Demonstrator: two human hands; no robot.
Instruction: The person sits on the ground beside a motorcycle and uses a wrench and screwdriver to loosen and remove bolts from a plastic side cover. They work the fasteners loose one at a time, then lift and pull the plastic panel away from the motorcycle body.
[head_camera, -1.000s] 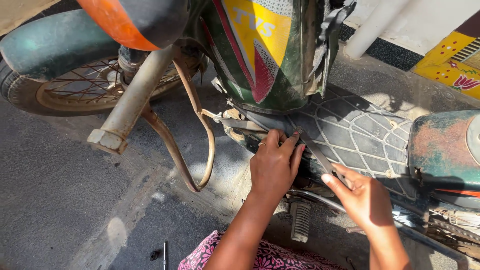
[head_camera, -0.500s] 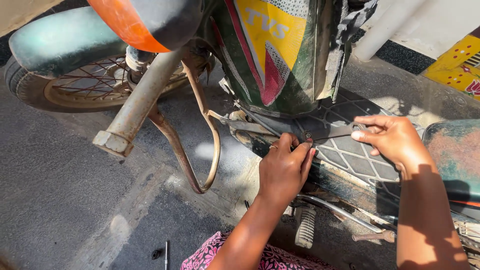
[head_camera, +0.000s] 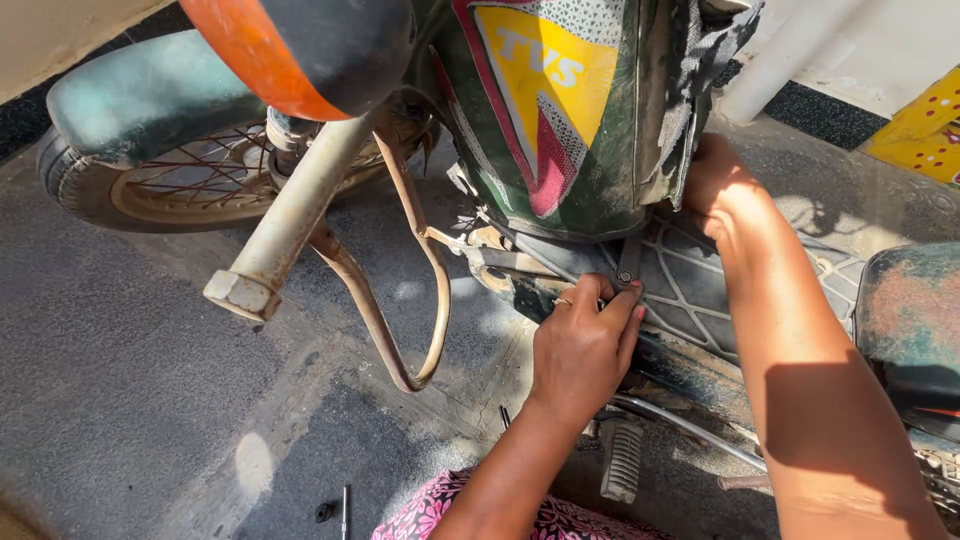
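Counting from the head view, two hands were at work on one old green moped (head_camera: 590, 150), and one dark flat metal strap (head_camera: 629, 262) ran down from the body panel to the patterned footboard (head_camera: 700, 290). The left hand (head_camera: 585, 345) rested on the footboard's front edge, its fingers (head_camera: 598, 295) curled and pressed together around the strap's lower end, pinching it against the board; one ring showed on a finger. The right hand (head_camera: 722, 190) reached up behind the torn fabric edge (head_camera: 700, 90) of the body panel; its fingers were hidden there, so whether they were spread or closed on anything could not be told.

One spoked front wheel (head_camera: 190, 185) under one green mudguard (head_camera: 130, 95) stood at the left, with one pale fork leg (head_camera: 290, 220) and one rusty bent crash bar (head_camera: 400, 290) beside it. One ribbed footpeg (head_camera: 622, 460) hung below the left wrist, crossed by one thin metal rod (head_camera: 690, 430). On the asphalt ground (head_camera: 130, 380) lay one slim tool (head_camera: 345, 510) and one small dark piece (head_camera: 323, 512) just beside it, both too small to identify.

One orange and black part (head_camera: 300, 50) was cut off at the top, as were the seat area (head_camera: 915, 320) at the right edge and a yellow object (head_camera: 925, 125) in the corner. A patch of pink patterned cloth (head_camera: 500, 515) showed at the bottom edge
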